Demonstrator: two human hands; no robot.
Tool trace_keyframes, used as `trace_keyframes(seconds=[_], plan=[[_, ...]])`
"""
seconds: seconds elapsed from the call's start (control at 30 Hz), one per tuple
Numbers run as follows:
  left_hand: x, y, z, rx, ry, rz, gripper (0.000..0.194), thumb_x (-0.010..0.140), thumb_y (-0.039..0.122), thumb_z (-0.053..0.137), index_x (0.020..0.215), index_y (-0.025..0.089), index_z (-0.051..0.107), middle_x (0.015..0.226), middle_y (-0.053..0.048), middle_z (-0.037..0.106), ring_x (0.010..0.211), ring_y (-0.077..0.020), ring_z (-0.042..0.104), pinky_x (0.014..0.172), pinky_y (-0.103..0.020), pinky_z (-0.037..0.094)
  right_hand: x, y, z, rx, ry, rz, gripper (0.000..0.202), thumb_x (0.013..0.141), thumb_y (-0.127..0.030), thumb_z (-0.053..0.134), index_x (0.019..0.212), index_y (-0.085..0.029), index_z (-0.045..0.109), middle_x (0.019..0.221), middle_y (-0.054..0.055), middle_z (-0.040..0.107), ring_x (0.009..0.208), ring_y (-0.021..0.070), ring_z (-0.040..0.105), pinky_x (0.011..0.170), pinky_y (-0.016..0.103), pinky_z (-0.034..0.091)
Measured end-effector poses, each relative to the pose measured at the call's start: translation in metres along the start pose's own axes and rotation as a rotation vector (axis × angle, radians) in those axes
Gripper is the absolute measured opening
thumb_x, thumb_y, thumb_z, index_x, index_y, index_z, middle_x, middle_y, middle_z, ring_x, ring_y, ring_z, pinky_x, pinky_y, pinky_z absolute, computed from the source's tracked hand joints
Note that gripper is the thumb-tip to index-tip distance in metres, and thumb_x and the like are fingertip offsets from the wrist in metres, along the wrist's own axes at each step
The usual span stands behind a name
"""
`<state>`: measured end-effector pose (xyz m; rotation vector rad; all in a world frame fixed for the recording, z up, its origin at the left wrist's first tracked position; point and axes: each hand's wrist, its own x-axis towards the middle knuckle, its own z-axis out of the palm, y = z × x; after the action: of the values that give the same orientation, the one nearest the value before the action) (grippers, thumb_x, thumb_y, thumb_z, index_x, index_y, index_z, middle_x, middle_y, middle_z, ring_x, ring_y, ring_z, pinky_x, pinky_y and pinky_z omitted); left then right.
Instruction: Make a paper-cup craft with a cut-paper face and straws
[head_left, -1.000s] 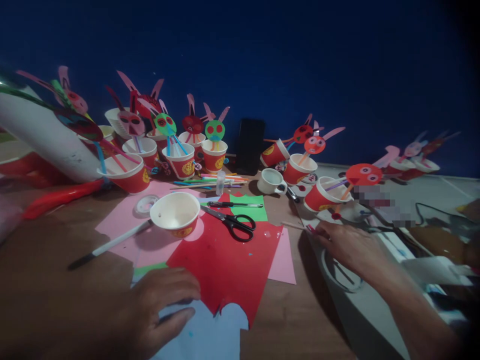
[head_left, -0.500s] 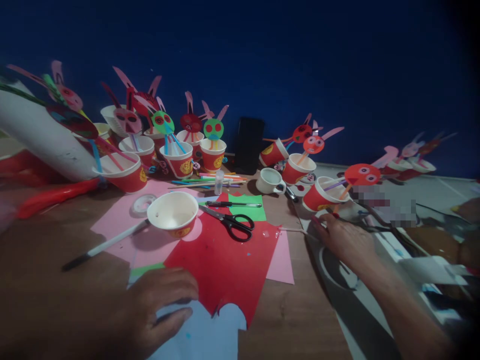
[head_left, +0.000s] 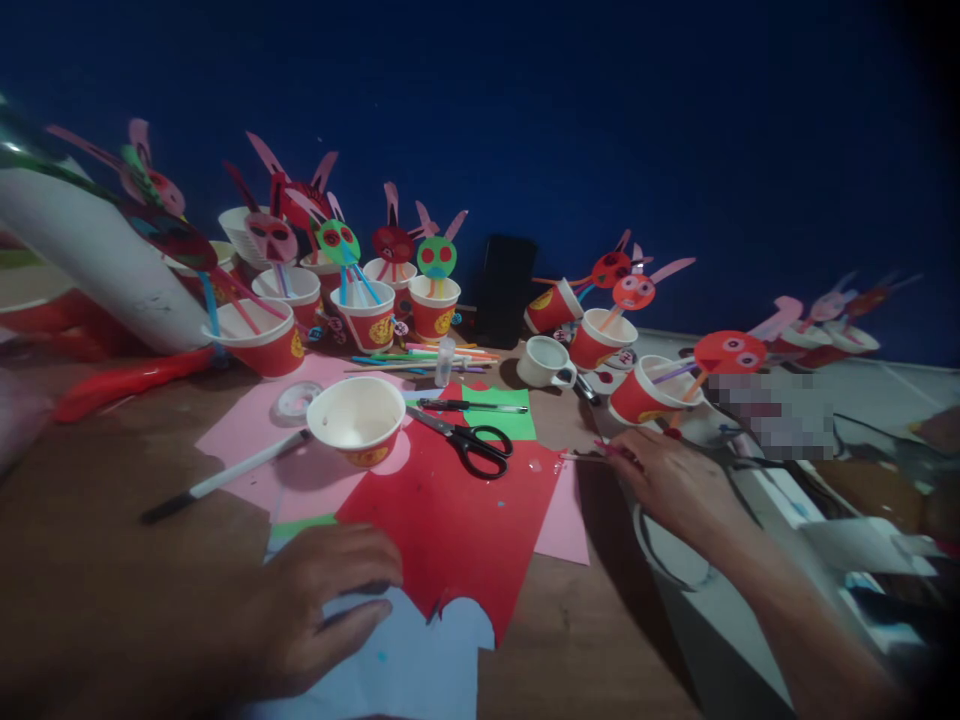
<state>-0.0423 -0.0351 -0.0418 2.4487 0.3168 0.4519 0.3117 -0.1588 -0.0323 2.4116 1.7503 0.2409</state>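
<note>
My left hand (head_left: 330, 600) rests at the lower left on pale blue paper (head_left: 420, 665), thumb apart from its bent fingers and nothing held. To the right, my right hand (head_left: 675, 485) has its fingertips together at a thin pale stick (head_left: 581, 457), covering the stick's right end. A sheet of red paper (head_left: 450, 520) with cut-out edges lies between my hands. Black-handled scissors (head_left: 480, 452) and a black pen (head_left: 472, 406) lie across its upper part and the green paper (head_left: 517, 425). An open paper cup (head_left: 356, 425) stands on pink paper (head_left: 240, 445).
Red paper cups (head_left: 435, 310) with paper rabbit faces on coloured straws line the back. A white mug (head_left: 544, 362), a black phone (head_left: 506, 290), a marker (head_left: 225, 478) and a tape roll (head_left: 296, 403) are also out. The table's right edge runs beneath my right forearm.
My right hand has shifted left, its fingertips now over the stick's right end. My left hand keeps its pose on the paper. The whole view has shifted slightly.
</note>
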Motion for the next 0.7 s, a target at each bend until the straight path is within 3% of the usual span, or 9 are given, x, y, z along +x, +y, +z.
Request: trace_keyframes(seconds=[0.27, 0.37, 0.5, 0.63, 0.7], plan=[[-0.002, -0.001, 0.002, -0.088, 0.012, -0.043, 0.016, 0.082, 0.019, 0.048, 0.084, 0.020, 0.064, 0.080, -0.004, 0.068, 0.076, -0.0148, 0.063, 0.071, -0.021, 0.050, 0.007, -0.007, 0.008, -0.016, -0.116, -0.105, 0.017, 0.088, -0.025, 0.046, 0.082, -0.018, 0.060, 0.082, 0.007, 0.062, 0.077, 0.0212, 0.062, 0.054, 0.026, 0.037], [-0.004, -0.002, 0.000, -0.185, 0.064, -0.084, 0.016, 0.082, 0.017, 0.047, 0.084, 0.019, 0.063, 0.079, -0.003, 0.068, 0.074, -0.0132, 0.063, 0.069, -0.021, 0.050, 0.009, -0.008, -0.004, 0.045, -0.085, -0.113, 0.020, 0.090, -0.028, 0.044, 0.084, -0.017, 0.059, 0.085, 0.008, 0.062, 0.077, 0.0222, 0.061, 0.056, 0.028, 0.038], [0.001, 0.006, -0.011, -0.386, 0.134, -0.245, 0.016, 0.083, 0.019, 0.048, 0.077, 0.019, 0.064, 0.076, -0.001, 0.066, 0.068, -0.0105, 0.061, 0.061, -0.018, 0.048, 0.012, -0.033, -0.046, 0.541, -0.037, -0.206, 0.022, 0.090, -0.034, 0.042, 0.081, -0.019, 0.055, 0.080, 0.003, 0.060, 0.071, 0.0159, 0.056, 0.062, 0.026, 0.041], [0.019, 0.020, -0.017, -0.659, 0.193, -0.577, 0.025, 0.086, 0.036, 0.048, 0.088, 0.017, 0.064, 0.076, -0.003, 0.066, 0.066, -0.0116, 0.059, 0.055, -0.019, 0.046, 0.026, -0.092, -0.082, 1.153, -0.239, -0.302, 0.023, 0.088, -0.033, 0.045, 0.071, -0.020, 0.050, 0.062, -0.004, 0.048, 0.054, 0.0093, 0.045, 0.050, 0.020, 0.036], [0.029, 0.025, -0.014, -0.822, 0.205, -0.651, 0.031, 0.087, 0.042, 0.046, 0.094, 0.016, 0.061, 0.081, -0.004, 0.066, 0.064, -0.0113, 0.058, 0.057, -0.021, 0.047, 0.035, -0.122, -0.088, 1.395, -0.350, -0.309, 0.023, 0.085, -0.028, 0.048, 0.065, -0.019, 0.047, 0.058, -0.005, 0.045, 0.051, 0.0076, 0.042, 0.048, 0.019, 0.035]])
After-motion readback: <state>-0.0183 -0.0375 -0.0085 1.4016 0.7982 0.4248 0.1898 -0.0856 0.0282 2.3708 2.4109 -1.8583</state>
